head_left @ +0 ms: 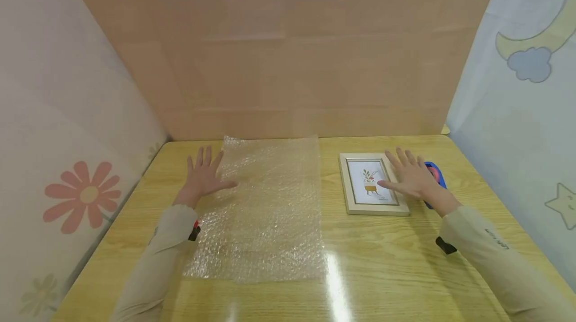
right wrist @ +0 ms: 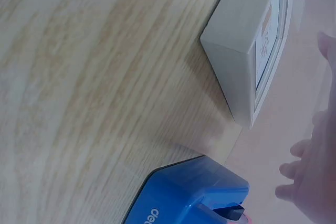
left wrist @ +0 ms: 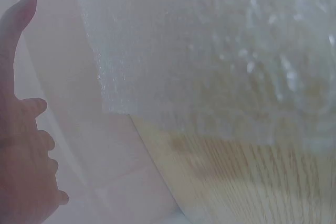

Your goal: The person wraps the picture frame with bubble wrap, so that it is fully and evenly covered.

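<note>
A sheet of clear bubble wrap [head_left: 274, 202] lies flat on the table, left of the middle. My left hand [head_left: 203, 178], fingers spread, hovers over its left edge and holds nothing. To the right lies a picture frame [head_left: 353, 208] with a pale wooden border and a plant print. Above the frame's right side my right hand [head_left: 411, 178] is held with fingers spread, nothing in it. Partly hidden behind that hand is a blue tape dispenser [head_left: 438, 174] with a pink roll; the right wrist view shows its blue body [right wrist: 184, 192] beside the frame [right wrist: 231, 72].
The wooden table [head_left: 369, 272] reaches back to a tan panel [head_left: 288, 62]. Pale cloths with flower [head_left: 85, 194] and moon [head_left: 540, 37] prints hang at the left and right sides. A bright glare strip falls near the table's front.
</note>
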Tool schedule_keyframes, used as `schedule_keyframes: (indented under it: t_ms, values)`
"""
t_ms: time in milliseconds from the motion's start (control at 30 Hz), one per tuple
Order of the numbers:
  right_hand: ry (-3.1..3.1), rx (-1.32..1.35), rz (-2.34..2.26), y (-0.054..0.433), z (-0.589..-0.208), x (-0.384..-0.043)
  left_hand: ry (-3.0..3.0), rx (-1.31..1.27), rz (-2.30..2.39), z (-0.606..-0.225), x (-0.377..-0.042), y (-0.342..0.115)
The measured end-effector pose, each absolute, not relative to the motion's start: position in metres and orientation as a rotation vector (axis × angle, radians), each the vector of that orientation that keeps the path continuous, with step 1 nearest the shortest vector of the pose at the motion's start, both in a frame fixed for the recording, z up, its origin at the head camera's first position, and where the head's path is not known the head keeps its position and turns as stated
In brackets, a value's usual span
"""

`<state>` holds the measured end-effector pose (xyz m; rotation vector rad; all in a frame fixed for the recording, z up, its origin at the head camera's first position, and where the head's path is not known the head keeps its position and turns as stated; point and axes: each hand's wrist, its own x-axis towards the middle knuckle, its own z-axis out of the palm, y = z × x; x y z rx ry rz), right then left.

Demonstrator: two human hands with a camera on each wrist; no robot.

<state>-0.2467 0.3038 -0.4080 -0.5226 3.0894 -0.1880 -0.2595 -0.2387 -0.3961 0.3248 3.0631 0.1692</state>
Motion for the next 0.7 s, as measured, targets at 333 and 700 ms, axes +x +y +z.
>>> schedule_keyframes:
  t_ms: [333,700]
  values:
    - [2.946,-0.612,-0.578,0.290,-0.410,-0.244,3.034,0.300,0.353,-0.395,-0.253,-0.250]
    - [2.716,-0.570,-1.117,0.250,-0.413,-0.240,2.926,0.250,0.676,-0.395,-0.239,-0.265]
